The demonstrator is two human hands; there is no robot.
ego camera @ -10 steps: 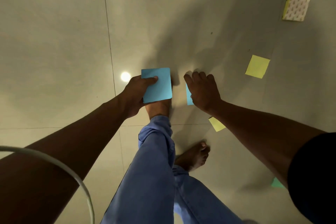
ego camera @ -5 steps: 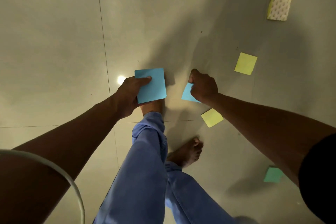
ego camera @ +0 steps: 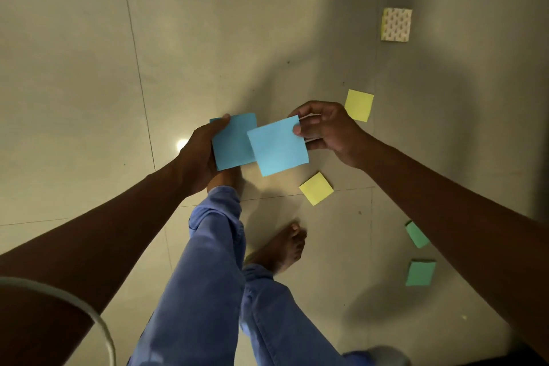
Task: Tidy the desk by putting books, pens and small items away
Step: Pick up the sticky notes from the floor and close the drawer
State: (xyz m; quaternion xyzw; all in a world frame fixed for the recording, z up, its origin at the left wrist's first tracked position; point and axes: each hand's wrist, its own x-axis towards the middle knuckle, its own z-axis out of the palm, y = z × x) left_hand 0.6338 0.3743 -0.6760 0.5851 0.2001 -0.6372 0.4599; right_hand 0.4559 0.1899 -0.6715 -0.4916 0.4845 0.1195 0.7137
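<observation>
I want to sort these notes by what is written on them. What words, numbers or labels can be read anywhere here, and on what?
None can be read.
Blue notes in the left hand and right hand: blank faces.
Yellow notes and green notes on the floor: blank.
Patterned pad: a repeated small print, no letters that can be made out.

Pale glossy tiled floor (ego camera: 74, 68) with thin grout lines, bright round light reflection (ego camera: 180, 145) on a tile, blue jeans legs (ego camera: 208, 276), bare foot (ego camera: 282, 246) on the floor, curved white cable (ego camera: 89, 315) at lower left
</observation>
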